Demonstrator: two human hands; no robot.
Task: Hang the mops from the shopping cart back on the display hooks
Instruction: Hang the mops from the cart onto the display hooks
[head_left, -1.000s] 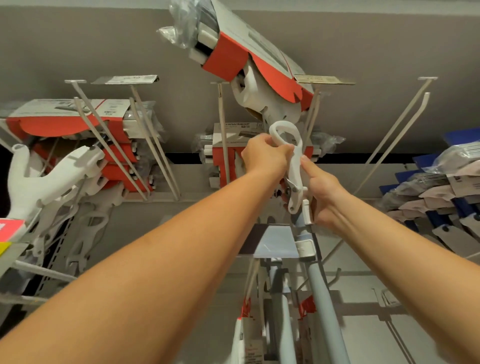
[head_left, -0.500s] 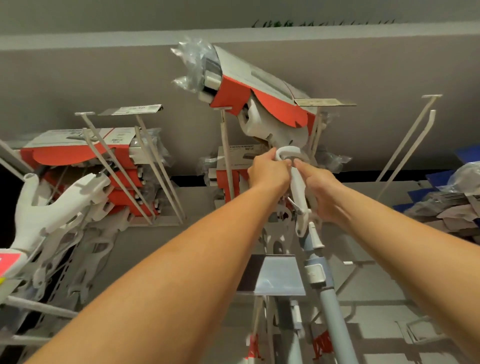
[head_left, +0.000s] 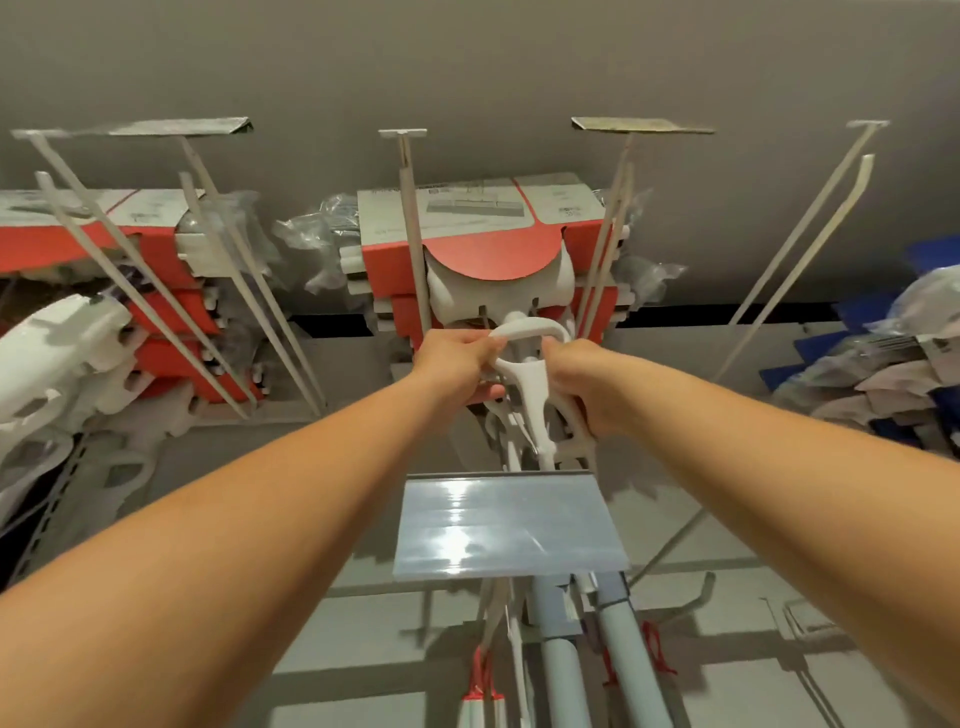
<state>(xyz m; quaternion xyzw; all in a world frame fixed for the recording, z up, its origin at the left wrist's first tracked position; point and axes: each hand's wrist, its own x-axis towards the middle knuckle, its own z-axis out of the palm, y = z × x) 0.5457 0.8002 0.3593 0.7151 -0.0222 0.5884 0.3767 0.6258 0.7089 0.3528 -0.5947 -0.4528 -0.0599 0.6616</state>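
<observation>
A mop hangs upside down in front of me, its white handle loop (head_left: 524, 332) up at the middle display hooks. My left hand (head_left: 457, 358) grips the left side of the loop. My right hand (head_left: 587, 384) holds the white grip just below the loop on the right. The mop's red-and-white packaged head (head_left: 488, 249) sits level above the loop, between two white hook prongs (head_left: 410, 208). Its grey pole (head_left: 556, 654) runs down behind a clear price-tag holder (head_left: 509, 525). I cannot tell whether the loop rests on a hook.
More packaged mops (head_left: 78, 244) hang on hooks at the left, with white mop parts (head_left: 57, 353) below them. Two bare hook prongs (head_left: 810, 228) stick out at the right. Blue-and-white packets (head_left: 904, 374) are stacked at far right. A second grey pole (head_left: 628, 654) hangs beside the first.
The raised, tilted mop head has come down level between the hooks. Both hands moved up and in with the handle loop, which now faces me flat.
</observation>
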